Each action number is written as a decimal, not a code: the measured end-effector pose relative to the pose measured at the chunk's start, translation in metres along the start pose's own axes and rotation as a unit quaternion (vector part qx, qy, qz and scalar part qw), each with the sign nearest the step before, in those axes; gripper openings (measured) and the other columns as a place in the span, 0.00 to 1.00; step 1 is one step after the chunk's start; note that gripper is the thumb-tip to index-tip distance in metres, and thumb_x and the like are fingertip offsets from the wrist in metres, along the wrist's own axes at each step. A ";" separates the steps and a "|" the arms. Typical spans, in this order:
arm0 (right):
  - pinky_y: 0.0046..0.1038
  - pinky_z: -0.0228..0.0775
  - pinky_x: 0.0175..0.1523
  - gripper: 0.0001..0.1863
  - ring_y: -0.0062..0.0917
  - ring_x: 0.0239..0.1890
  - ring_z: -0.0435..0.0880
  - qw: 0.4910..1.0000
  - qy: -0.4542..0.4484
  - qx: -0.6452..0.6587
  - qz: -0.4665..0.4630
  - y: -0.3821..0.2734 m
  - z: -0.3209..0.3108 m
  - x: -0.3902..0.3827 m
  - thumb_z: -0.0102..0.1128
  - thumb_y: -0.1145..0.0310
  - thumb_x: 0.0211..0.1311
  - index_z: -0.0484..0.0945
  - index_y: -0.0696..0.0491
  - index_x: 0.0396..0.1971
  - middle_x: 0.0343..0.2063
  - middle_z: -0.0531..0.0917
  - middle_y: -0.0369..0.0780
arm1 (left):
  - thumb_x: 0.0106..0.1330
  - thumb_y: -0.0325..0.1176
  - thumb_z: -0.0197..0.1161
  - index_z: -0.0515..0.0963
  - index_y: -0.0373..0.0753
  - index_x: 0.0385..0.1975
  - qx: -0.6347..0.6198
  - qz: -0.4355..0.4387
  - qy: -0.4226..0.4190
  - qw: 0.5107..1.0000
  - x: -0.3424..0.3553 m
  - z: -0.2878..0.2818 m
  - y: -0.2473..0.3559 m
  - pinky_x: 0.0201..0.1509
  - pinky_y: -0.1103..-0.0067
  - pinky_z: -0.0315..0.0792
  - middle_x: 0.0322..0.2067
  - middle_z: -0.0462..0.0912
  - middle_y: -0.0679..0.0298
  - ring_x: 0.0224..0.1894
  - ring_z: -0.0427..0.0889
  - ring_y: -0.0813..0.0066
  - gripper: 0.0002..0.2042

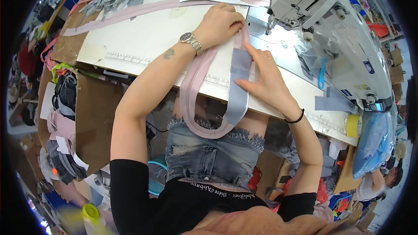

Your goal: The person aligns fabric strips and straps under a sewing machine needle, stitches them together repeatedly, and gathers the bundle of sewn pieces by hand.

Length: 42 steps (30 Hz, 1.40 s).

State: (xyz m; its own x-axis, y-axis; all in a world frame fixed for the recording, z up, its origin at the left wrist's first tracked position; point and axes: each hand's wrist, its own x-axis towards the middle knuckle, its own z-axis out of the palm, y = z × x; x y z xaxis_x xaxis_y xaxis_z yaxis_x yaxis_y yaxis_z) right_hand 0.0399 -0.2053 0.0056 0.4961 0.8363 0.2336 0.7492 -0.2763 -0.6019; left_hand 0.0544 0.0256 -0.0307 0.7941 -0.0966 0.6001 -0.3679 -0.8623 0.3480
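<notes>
- Left hand is pinching long pink fabric zipper tape, looping over edge of white flat worktop.
- Right hand, half-open, is touching smooth grey fabric strip.
- Hanging loop's drag is risking skewed layers.

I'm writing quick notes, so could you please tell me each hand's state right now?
Left hand: closed, fingers curled on the pink strip.
Right hand: open, thumb on the gray cloth.

Sewing machine: one. Left grip, right grip: two total. Pink loop over lap: one. Steel-band wristwatch: one. Black bracelet: one. Yellow tape roll: one.
</notes>
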 end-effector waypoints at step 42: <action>0.34 0.77 0.57 0.16 0.29 0.47 0.84 0.919 0.102 -0.326 -0.195 0.062 -0.025 0.015 0.60 0.72 0.50 0.81 0.60 0.41 0.42 0.82 0.40 | 0.70 0.39 0.57 0.79 0.33 0.43 -0.009 0.062 -0.190 0.980 0.048 0.019 0.016 0.69 0.60 0.62 0.48 0.80 0.59 0.57 0.76 0.65 0.14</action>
State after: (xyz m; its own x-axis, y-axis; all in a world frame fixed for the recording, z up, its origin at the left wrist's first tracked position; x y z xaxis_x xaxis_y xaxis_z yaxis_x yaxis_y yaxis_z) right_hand 0.1044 -0.2218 -0.0095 0.1564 0.8440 0.5130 0.9582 -0.2556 0.1285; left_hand 0.0956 -0.0025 -0.0099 0.8644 -0.3807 0.3285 -0.4784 -0.8238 0.3042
